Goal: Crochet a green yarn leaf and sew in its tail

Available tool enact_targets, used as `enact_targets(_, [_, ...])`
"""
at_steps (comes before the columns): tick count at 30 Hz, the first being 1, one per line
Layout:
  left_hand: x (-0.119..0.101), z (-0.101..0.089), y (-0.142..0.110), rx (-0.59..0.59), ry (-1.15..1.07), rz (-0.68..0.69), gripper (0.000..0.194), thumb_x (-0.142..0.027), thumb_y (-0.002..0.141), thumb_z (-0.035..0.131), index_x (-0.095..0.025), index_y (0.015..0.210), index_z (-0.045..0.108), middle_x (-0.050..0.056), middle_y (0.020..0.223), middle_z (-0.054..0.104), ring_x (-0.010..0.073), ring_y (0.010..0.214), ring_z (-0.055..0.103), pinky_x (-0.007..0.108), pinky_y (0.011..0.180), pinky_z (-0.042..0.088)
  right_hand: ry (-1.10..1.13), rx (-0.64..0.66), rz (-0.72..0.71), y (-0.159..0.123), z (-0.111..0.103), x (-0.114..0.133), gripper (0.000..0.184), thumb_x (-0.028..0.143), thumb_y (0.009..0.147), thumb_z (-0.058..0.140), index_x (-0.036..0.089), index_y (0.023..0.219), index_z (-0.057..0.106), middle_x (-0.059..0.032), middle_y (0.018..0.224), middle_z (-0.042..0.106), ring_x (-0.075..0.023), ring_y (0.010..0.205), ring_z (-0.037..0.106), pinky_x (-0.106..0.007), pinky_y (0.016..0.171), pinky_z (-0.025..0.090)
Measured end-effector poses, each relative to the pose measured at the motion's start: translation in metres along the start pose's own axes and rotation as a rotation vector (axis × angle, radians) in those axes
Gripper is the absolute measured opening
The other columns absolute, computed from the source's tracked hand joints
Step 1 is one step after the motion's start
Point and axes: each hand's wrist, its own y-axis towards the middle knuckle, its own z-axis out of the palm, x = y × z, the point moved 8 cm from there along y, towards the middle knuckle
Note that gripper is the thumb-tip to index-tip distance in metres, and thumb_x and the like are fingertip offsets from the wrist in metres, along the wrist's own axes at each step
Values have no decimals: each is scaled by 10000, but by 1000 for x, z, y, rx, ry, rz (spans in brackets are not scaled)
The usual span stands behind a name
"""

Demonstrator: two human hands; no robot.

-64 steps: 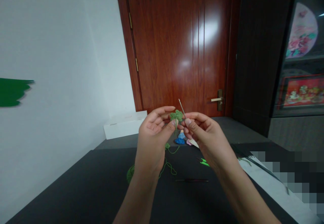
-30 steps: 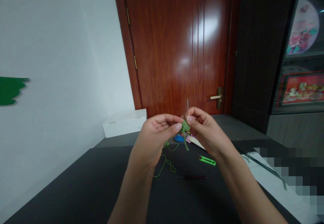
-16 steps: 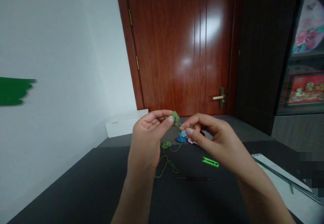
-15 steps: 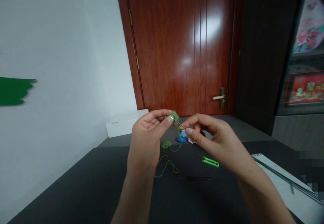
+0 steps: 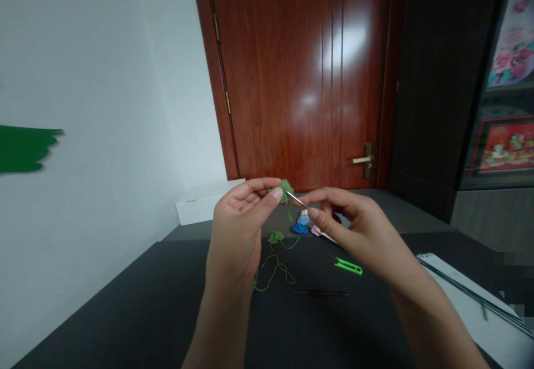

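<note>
My left hand (image 5: 244, 210) pinches a small green crocheted piece (image 5: 286, 189) between thumb and fingers, raised above the table. A short green yarn tail (image 5: 290, 211) hangs from it. In my right hand (image 5: 348, 216), thumb and forefinger grip a thin metal needle (image 5: 298, 200); its tip meets the front of the crocheted piece. Whether the tip has gone through the stitches I cannot tell. Below the hands, another green crocheted piece (image 5: 275, 238) lies on the dark table with a loose length of green yarn (image 5: 273, 274) near it.
Blue crocheted pieces (image 5: 300, 227) and a pink one (image 5: 316, 230) lie farther back. Green thread snips (image 5: 348, 266) and a dark-handled crochet hook (image 5: 321, 293) rest in front. To the right is a white notebook (image 5: 463, 302); a white box (image 5: 200, 207) stands back left.
The needle's tip stays at the green piece while its shaft shows more clearly. The yarn that ran down toward the blue pieces now hangs as a short tail. My left hand shifted slightly left.
</note>
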Motion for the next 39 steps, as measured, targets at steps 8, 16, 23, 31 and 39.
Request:
enact_targets(8, [1, 0, -1, -2, -5, -17, 184, -97, 679, 854, -127, 848, 787, 45, 776, 755, 125, 727, 675, 235, 726, 541, 44, 27, 10, -1, 1, -3, 228, 327, 969, 613, 233, 1129, 747, 2, 688, 630, -159, 647, 584, -294, 617, 416])
enact_targets(16, [1, 0, -1, -6, -15, -16, 186, -85, 666, 857, -127, 834, 790, 47, 785, 761, 128, 742, 686, 232, 741, 547, 61, 37, 27, -1, 2, -5, 243, 331, 968, 607, 238, 1142, 749, 6, 690, 614, -154, 644, 571, -291, 606, 397])
enact_targets(23, [1, 1, -1, 12, -3, -15, 178, -86, 682, 853, -132, 844, 792, 49, 786, 769, 121, 732, 688, 222, 729, 545, 72, 31, 26, -1, 2, -5, 223, 327, 963, 613, 238, 1114, 751, 12, 679, 591, -150, 640, 555, -287, 607, 394])
enact_targets(31, [-1, -1, 0, 6, 37, 35, 163, -85, 695, 848, -143, 839, 798, 42, 793, 770, 123, 741, 690, 221, 726, 546, 35, 8, 21, -2, 0, -5, 230, 315, 966, 606, 239, 1132, 747, 15, 670, 576, -144, 615, 531, -283, 591, 389])
enact_targets(39, [-1, -2, -1, 3, 55, 31, 165, -96, 690, 854, -145, 835, 794, 38, 791, 765, 125, 729, 685, 227, 711, 546, 41, 1, 14, -2, 0, -3, 231, 316, 965, 600, 224, 1111, 754, 26, 640, 546, -135, 592, 510, -276, 575, 377])
